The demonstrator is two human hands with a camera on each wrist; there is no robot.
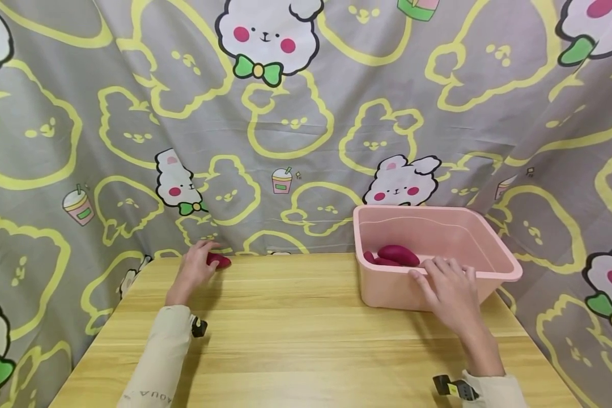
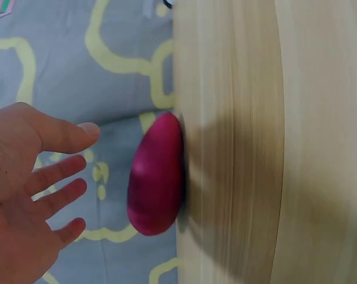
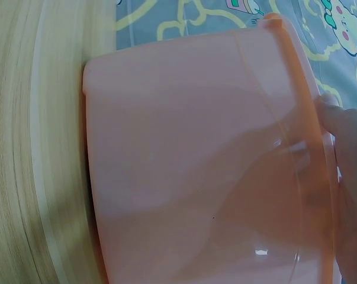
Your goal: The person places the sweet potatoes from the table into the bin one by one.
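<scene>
On the table's far left edge lies a purple sweet potato (image 1: 219, 260), plump and tapered in the left wrist view. My left hand (image 1: 197, 265) is right beside it, overlapping it in the head view. A gap shows between my spread fingers (image 2: 63, 198) and the sweet potato in the left wrist view. My right hand (image 1: 451, 292) holds the front rim of a pink plastic bin (image 1: 403, 289), its fingers bent over the edge and partly hidden behind it. Several more sweet potatoes (image 1: 399, 255) lie inside the bin at its left.
The wooden table (image 1: 285, 334) stretches between the hands. A grey curtain (image 1: 306, 130) with yellow outlines and white rabbits hangs right behind the table and down both sides. The bin stands at the table's back right, close to the curtain.
</scene>
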